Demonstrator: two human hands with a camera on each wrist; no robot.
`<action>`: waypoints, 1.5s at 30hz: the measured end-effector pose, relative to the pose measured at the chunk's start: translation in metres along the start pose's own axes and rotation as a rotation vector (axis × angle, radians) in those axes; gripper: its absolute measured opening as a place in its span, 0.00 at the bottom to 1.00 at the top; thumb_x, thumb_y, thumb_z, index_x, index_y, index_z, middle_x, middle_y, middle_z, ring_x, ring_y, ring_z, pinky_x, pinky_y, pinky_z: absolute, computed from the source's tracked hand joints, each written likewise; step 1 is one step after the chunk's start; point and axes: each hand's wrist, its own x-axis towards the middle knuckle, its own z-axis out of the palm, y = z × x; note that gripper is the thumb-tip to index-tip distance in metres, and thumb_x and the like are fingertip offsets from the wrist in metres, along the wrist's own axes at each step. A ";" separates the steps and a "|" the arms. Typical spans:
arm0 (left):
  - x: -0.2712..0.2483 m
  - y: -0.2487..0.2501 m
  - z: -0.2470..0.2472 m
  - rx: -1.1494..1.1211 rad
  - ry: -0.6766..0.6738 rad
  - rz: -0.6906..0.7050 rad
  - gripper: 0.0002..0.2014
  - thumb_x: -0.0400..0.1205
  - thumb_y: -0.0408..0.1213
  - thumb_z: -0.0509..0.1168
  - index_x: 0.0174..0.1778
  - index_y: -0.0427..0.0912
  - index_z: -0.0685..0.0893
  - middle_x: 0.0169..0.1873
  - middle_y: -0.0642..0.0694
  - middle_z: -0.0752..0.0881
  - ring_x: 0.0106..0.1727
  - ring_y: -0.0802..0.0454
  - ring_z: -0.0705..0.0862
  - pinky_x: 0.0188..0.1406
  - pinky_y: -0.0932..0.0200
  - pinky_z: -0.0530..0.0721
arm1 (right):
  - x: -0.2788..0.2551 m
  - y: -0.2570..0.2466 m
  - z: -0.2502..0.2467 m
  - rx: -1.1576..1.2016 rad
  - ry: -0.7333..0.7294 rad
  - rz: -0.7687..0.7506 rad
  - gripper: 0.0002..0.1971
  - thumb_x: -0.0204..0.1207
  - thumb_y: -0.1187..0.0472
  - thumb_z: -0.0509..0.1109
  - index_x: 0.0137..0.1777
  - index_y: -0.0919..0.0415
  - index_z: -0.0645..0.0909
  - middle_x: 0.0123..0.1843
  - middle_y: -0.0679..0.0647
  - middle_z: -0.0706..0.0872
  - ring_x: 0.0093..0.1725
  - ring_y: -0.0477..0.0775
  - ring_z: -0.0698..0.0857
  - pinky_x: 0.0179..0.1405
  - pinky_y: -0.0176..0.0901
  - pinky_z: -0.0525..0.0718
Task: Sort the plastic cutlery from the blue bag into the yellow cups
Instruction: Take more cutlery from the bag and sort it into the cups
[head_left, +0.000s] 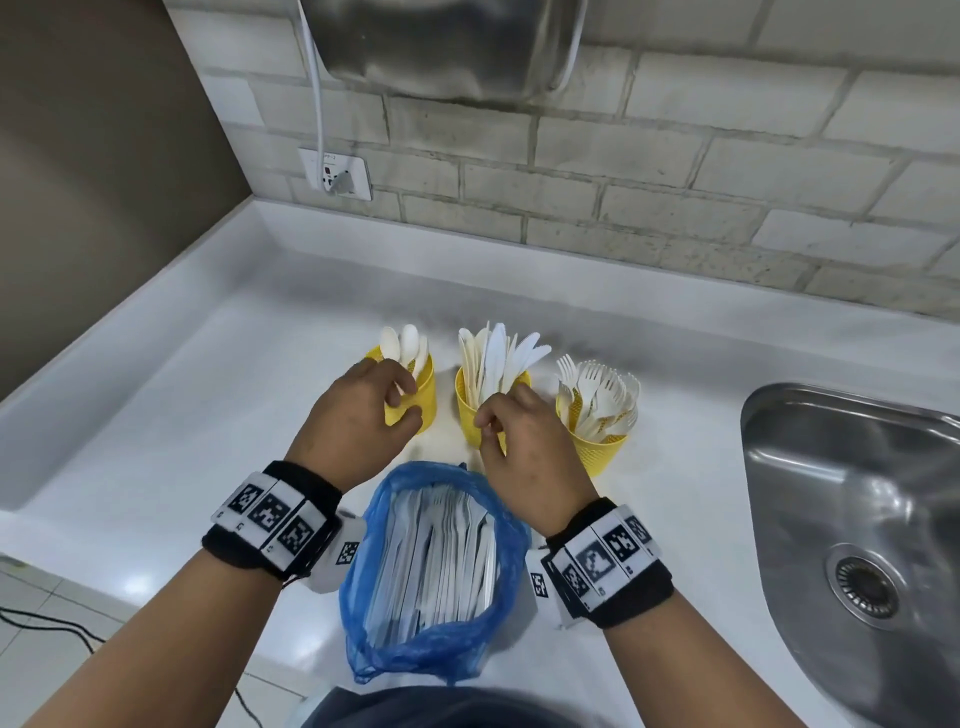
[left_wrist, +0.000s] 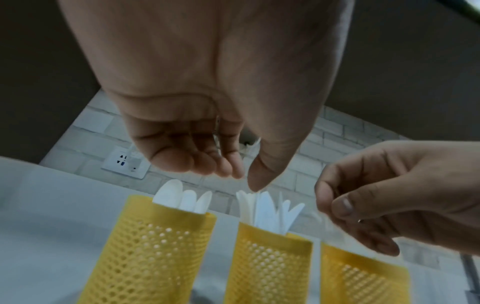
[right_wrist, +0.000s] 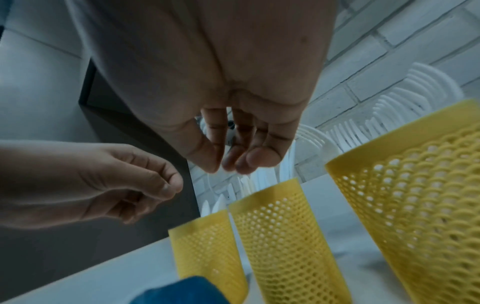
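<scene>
Three yellow mesh cups stand in a row on the white counter. The left cup (head_left: 423, 395) (left_wrist: 155, 246) holds spoons (head_left: 408, 343), the middle cup (head_left: 470, 410) (left_wrist: 267, 263) knives (head_left: 498, 358), the right cup (head_left: 602, 447) (right_wrist: 415, 185) forks (head_left: 597, 389). Nearer me, the open blue bag (head_left: 374, 519) holds several white cutlery pieces (head_left: 441, 561). My left hand (head_left: 410, 401) (left_wrist: 245, 179) hovers at the spoon cup, fingers loosely curled, holding nothing. My right hand (head_left: 491, 423) (right_wrist: 228, 166) hangs before the knife cup, likewise loose and without anything in it.
A steel sink (head_left: 857, 493) lies to the right of the cups. A wall socket (head_left: 337, 174) with a plugged white cable sits on the brick wall behind, under a metal appliance (head_left: 441, 47). The counter's front edge runs just behind the bag.
</scene>
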 end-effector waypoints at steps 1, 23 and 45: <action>-0.008 0.004 -0.004 -0.013 -0.059 -0.014 0.05 0.78 0.41 0.75 0.46 0.52 0.85 0.37 0.57 0.83 0.36 0.60 0.81 0.38 0.61 0.78 | -0.005 -0.003 -0.002 0.040 -0.059 -0.004 0.06 0.81 0.66 0.67 0.51 0.59 0.85 0.49 0.52 0.83 0.47 0.53 0.83 0.49 0.51 0.84; -0.111 0.003 0.049 0.336 -0.552 -0.328 0.21 0.79 0.56 0.70 0.56 0.42 0.77 0.46 0.46 0.85 0.46 0.45 0.86 0.43 0.55 0.80 | -0.085 -0.035 0.023 -0.358 -0.604 0.287 0.14 0.87 0.50 0.64 0.58 0.59 0.84 0.61 0.58 0.88 0.59 0.62 0.89 0.47 0.44 0.75; -0.102 0.014 0.042 0.149 -0.505 -0.447 0.10 0.82 0.45 0.69 0.50 0.44 0.76 0.54 0.39 0.88 0.56 0.40 0.87 0.45 0.57 0.77 | -0.066 -0.044 0.066 -0.157 -0.496 0.488 0.14 0.81 0.53 0.68 0.57 0.62 0.87 0.56 0.60 0.91 0.56 0.64 0.90 0.51 0.48 0.87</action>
